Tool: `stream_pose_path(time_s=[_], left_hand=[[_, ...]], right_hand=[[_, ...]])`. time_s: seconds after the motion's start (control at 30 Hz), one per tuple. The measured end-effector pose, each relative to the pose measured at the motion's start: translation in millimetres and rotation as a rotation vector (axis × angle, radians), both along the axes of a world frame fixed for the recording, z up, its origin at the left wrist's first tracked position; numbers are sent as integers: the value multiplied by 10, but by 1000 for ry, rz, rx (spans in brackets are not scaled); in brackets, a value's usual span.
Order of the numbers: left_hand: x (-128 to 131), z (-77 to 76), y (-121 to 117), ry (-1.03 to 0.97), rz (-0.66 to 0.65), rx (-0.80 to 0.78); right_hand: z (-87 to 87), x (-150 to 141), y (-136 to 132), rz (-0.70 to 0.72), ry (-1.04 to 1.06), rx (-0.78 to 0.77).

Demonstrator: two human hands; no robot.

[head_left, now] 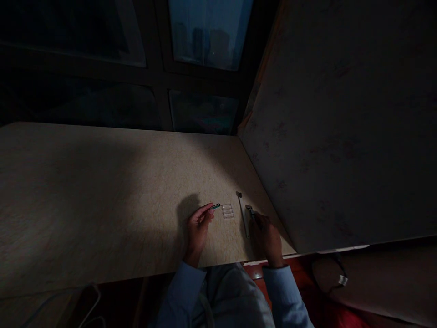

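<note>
My left hand [198,225] rests on the beige tabletop [102,196] and pinches a small dark stick-shaped object [215,206] between fingers and thumb, its tip pointing right. Just right of that tip lie small clear plastic pieces [227,211] in a short row. My right hand [266,237] sits near the table's right corner, fingers curled around a small dark item [250,210] that I cannot make out. Between the hands lies a thin pale toothbrush-like stick [243,216], with its head at the far end.
The room is dim. A wall panel [341,136] rises along the table's right edge. Dark windows [208,32] stand behind the table. A cable [88,300] lies at the lower left, and a cord with a white plug [342,280] at the lower right.
</note>
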State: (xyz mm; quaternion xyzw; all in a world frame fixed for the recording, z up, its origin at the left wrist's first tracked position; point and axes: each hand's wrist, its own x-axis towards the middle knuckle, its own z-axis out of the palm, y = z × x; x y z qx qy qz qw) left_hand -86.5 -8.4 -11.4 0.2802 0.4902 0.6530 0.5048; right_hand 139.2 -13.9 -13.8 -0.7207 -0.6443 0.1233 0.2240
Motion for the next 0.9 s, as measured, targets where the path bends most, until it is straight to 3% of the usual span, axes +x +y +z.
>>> stream_pose_path(time_s=[0.2,0.57,0.9], left_hand=[[9,-23,7,13,-39,9],[26,8,22,-10,-18,0],[5,24,24,-237,-58,2]], right_hand=[[17,-55,-38,-18,-23,-12],[-40,-101,-92,-85,20,105],[-77,-83,-112,-39,41,151]])
